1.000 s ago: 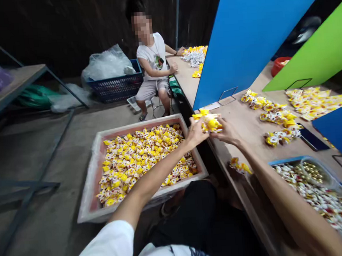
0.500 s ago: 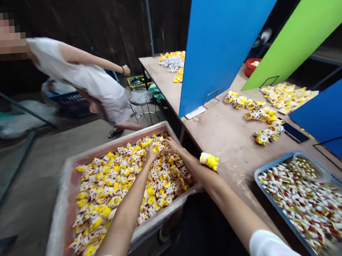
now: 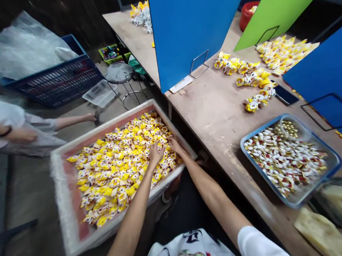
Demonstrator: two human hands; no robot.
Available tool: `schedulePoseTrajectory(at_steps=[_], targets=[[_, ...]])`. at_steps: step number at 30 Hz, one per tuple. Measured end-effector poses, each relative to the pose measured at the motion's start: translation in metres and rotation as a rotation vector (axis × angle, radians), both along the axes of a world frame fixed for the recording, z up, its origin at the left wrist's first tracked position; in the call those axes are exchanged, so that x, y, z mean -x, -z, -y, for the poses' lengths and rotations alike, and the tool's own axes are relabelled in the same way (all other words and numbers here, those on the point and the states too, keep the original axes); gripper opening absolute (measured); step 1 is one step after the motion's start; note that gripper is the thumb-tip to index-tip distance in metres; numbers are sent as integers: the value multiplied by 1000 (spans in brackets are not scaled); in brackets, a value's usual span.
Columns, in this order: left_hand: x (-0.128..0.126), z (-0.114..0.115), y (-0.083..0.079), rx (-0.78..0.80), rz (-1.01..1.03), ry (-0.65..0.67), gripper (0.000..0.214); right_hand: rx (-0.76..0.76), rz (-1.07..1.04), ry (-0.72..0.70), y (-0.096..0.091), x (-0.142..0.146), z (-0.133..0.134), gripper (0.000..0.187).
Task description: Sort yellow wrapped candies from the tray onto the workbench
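Note:
A wide tray (image 3: 79,236) on the floor to my left is heaped with small yellow wrapped packets (image 3: 115,167). Both my arms reach down into its near right corner. My left hand (image 3: 156,152) lies on the packets with its fingers spread. My right hand (image 3: 175,143) is beside it against the tray's right rim, and its fingertips are sunk among the packets. Whether either hand grips a packet does not show.
A wooden table (image 3: 211,113) on my right holds rows of yellow packets (image 3: 252,79), a blue bin (image 3: 334,167) of white-red packets, and blue (image 3: 190,25) and green (image 3: 279,3) dividers. A stool (image 3: 120,73), a blue crate (image 3: 56,81) and another person (image 3: 13,127) are behind the tray.
My hands left a yellow bundle at the table's edge and dropped into the tray. My view tilted down. The other person rose from the stool and moved off left.

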State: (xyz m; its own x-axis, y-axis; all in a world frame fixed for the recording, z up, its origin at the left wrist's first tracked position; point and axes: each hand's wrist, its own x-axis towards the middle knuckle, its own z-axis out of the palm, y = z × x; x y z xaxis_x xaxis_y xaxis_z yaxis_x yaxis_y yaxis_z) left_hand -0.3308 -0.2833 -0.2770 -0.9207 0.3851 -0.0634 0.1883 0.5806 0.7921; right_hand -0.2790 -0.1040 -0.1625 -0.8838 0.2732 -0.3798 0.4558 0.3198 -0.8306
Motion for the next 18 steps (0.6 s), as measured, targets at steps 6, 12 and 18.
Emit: schedulePoseTrajectory(at_steps=[6,12,18], targets=[[-36,14,6,-55,-72,-50,62,54,-266,240,-46,-30,-24,38],[-19,-4,-26,-155,31,-108,59,307,-500,231,-127,-117,-21,50],[-42,-51,-30,-40,152,162,66,321,-382,208,-185,-206,-15,44]])
